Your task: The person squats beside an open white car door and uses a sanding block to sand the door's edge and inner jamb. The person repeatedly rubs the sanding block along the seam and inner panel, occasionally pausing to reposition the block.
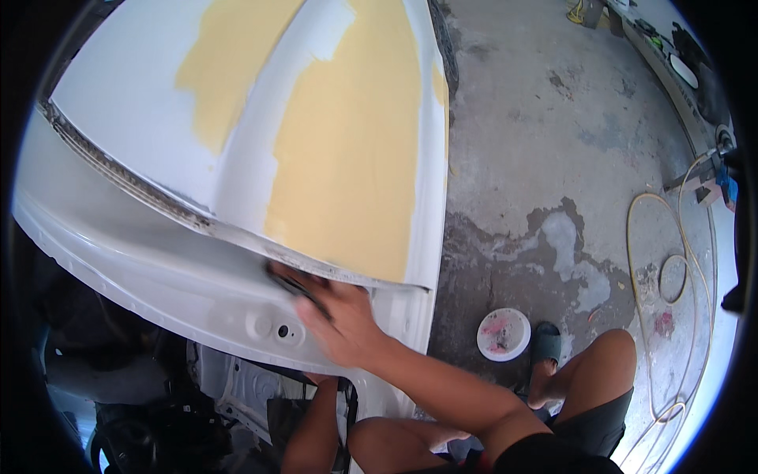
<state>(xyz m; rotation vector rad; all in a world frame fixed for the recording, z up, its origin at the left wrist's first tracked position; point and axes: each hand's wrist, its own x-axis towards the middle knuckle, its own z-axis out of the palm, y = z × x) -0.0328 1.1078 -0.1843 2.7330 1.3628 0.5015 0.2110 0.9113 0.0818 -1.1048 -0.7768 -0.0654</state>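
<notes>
Head view: the right hand is pressing flat against the white car body panel, fingers together and spread along the seam just below the lower edge of the yellow filler patch. Under the fingertips something dark is showing, probably a piece of sandpaper, though motion blur is making it hard to be sure; the hand is lying on it with fingers closed flat rather than curled round it. The left hand is not clearly showing: only a forearm is rising beneath the panel's lower rim, and whether that hand is open or closed I cannot tell.

The abrasive sheet looks thin, light and floppy, so it is likely to slip or fold unless it is pinned by a flat palm and fingertips, which is where the hold is sitting now. The panel itself looks stiff, heavy sheet metal, fixed in place; its filler coat appears matte and soft enough to scratch, and the rusty seam edge beside the hand may be sharp.

To the right of the panel, on the stained concrete floor, a small round white container with pink smears is sitting near the person's sandalled foot, and a pale yellow hose is looping farther right.
</notes>
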